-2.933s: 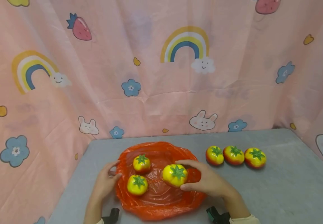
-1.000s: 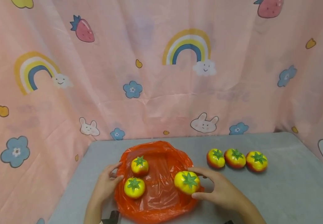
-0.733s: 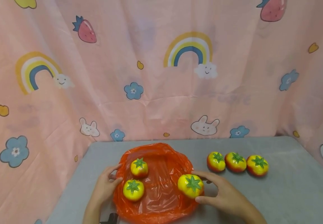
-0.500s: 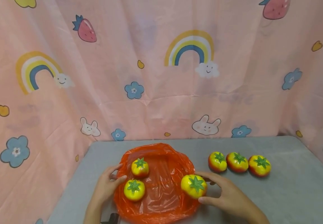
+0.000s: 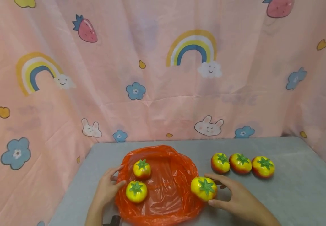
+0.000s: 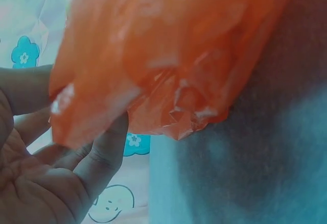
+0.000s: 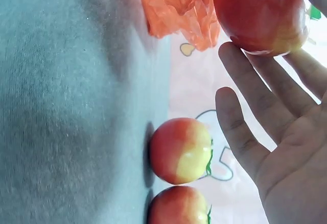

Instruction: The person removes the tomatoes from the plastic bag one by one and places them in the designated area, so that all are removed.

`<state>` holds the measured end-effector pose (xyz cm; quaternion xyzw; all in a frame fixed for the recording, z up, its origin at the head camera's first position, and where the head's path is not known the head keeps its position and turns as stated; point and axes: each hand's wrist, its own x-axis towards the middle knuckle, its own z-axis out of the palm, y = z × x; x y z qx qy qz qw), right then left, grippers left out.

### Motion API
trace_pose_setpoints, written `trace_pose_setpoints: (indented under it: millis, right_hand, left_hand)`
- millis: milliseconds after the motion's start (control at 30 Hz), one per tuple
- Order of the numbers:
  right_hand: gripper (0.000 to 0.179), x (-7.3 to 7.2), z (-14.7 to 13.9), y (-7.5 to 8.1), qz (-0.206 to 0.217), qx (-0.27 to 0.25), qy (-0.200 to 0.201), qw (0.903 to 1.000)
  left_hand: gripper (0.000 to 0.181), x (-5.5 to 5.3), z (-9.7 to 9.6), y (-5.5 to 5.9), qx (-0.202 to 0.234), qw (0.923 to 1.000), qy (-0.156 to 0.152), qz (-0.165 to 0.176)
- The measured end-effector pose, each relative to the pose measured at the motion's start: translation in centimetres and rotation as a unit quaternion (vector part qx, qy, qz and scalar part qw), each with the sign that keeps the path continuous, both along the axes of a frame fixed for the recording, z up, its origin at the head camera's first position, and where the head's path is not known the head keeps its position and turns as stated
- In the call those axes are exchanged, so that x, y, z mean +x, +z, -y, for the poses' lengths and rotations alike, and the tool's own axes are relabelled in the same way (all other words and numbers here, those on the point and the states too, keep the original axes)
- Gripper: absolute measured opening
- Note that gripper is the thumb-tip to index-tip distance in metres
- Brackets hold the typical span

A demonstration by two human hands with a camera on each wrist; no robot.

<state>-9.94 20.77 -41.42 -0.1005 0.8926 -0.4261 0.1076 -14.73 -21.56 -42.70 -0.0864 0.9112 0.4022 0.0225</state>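
My right hand (image 5: pixel 233 197) pinches a yellow-and-red tomato (image 5: pixel 203 189) with a green star-shaped top, thumb on the near side and fingers on the far side. In the head view it overlaps the right rim of an orange-red plastic bag (image 5: pixel 163 201). The right wrist view shows this tomato (image 7: pixel 260 15) raised above the table. My left hand (image 5: pixel 106 186) holds the bag's left edge, with the thin plastic (image 6: pixel 127 55) between thumb and fingers in the left wrist view. Inside the wide-mouthed bag sit two more tomatoes, a back one (image 5: pixel 142 169) and a front one (image 5: pixel 136 191).
To the right of the bag, three similar tomatoes stand in a row on the grey table: a left one (image 5: pixel 220 163), a middle one (image 5: pixel 240 163) and a right one (image 5: pixel 263 167). A pink patterned curtain (image 5: pixel 157 116) hangs behind the table (image 5: pixel 293 194).
My right hand has carried its tomato rightwards, from over the inside of the bag to its right rim. My left hand stays at the left edge. The head view has shifted slightly.
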Motion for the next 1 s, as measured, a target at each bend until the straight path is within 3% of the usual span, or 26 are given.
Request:
trace_pose_setpoints:
  millis: [533,1000]
  right_hand:
    - [0.067,0.5,-0.8,-0.4,0.061,-0.026,-0.002,0.9978]
    - [0.073,-0.1,-1.9,-1.2,-0.021,0.025,-0.032,0.9990]
  left_hand:
    - [0.057,0.0,-0.1,0.0,-0.008,0.9999,-0.005,-0.011]
    - [0.056,0.1,-0.1,0.1,0.001,1.0000,-0.004,-0.008]
